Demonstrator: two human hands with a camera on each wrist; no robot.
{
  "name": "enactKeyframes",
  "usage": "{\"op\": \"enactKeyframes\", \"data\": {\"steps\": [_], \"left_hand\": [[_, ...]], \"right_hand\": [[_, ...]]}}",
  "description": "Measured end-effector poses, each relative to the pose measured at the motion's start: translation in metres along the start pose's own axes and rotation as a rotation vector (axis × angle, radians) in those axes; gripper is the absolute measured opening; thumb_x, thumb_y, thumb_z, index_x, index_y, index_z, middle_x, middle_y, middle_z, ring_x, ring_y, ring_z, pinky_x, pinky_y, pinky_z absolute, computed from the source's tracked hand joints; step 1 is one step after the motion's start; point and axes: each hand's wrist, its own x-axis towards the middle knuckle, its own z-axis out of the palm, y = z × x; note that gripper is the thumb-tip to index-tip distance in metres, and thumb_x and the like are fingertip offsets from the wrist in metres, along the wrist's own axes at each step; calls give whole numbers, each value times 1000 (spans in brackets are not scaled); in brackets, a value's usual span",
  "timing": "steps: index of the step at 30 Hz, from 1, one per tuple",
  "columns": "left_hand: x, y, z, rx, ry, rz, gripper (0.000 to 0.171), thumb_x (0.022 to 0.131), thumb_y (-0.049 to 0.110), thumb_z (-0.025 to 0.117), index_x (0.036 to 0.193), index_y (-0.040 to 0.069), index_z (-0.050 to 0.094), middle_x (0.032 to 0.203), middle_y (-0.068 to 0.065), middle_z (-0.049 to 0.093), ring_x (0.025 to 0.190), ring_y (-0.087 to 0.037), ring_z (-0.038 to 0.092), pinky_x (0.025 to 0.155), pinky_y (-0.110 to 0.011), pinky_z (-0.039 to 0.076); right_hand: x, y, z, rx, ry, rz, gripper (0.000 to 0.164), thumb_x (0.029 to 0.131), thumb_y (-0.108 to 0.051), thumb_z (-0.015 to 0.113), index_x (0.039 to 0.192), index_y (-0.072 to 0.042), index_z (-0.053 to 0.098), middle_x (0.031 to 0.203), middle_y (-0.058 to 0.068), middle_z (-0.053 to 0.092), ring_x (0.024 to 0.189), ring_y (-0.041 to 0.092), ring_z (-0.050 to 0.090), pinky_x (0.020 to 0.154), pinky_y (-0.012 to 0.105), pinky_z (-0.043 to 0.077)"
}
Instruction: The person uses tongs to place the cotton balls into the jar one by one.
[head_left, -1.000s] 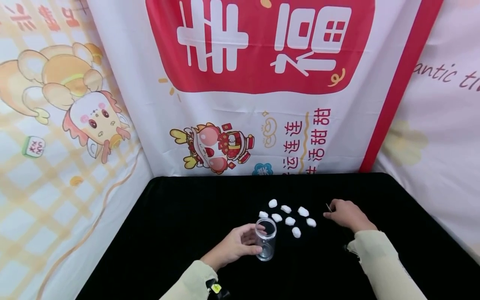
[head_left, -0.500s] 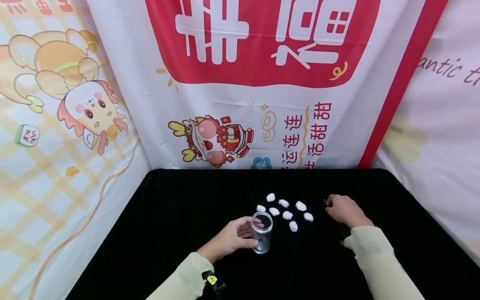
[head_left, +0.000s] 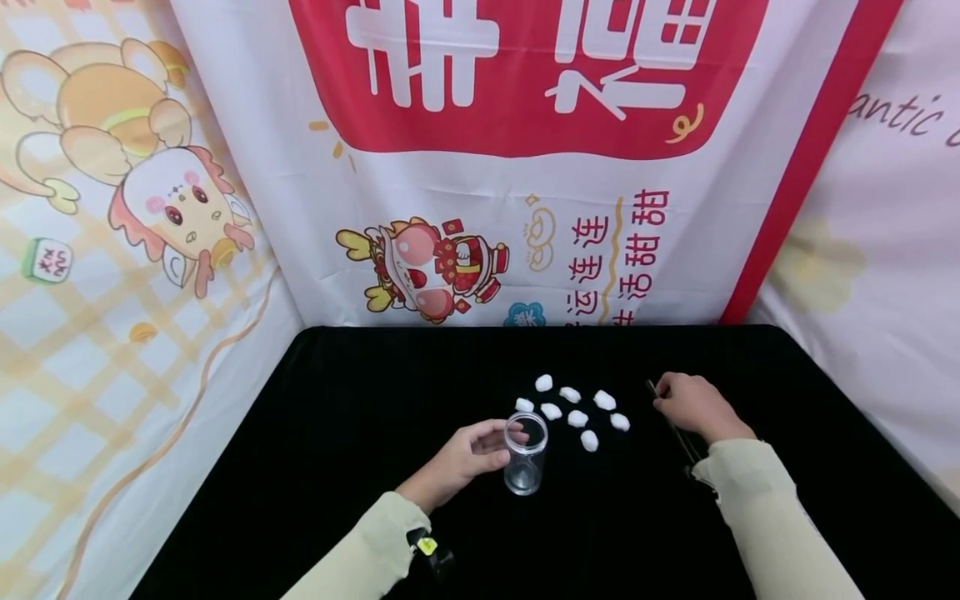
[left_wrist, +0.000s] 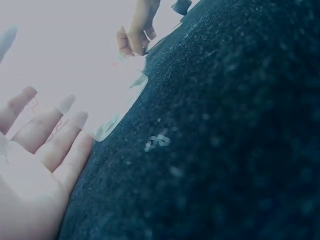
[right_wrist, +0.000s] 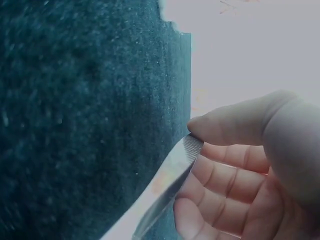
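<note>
My left hand holds a clear, empty-looking jar, thumb at the near side and fingers behind it. The jar stands upright with its open mouth up. In the left wrist view, my left hand's fingers lie along the bright jar wall. To the right, my right hand pinches metal tweezers low over the black cloth. The right wrist view shows the thumb on the ridged grip of the tweezers, with the other fingers curled beneath. Their far end runs out of that view.
Several white cotton-like balls lie scattered between the hands, just beyond the jar. A black cloth covers the table. Printed curtains hang behind it and at both sides.
The head view has tilted, so the table sits higher in it. My right hand has turned slightly, and more of the tweezers shows beneath it. The jar and white balls stay put.
</note>
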Motion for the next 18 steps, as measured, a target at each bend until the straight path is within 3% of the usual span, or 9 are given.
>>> {"op": "enactKeyframes", "data": {"steps": [12, 18], "left_hand": [[1, -1, -1, 5, 6, 11, 47, 95, 13, 62, 138, 1, 49, 133, -15, 56, 125, -27, 52, 100, -40, 45], [0, 1, 1, 4, -2, -1, 45, 95, 11, 61, 139, 4, 49, 133, -14, 56, 125, -27, 52, 99, -41, 45]], "right_hand": [[3, 2, -10, 129, 34, -17, 34, 94, -22, 62, 118, 2, 61, 98, 13, 67, 83, 23, 62, 69, 42, 52], [2, 1, -8, 340, 76, -69, 29, 97, -20, 59, 116, 2, 61, 95, 12, 66, 76, 22, 62, 65, 37, 54]]}}
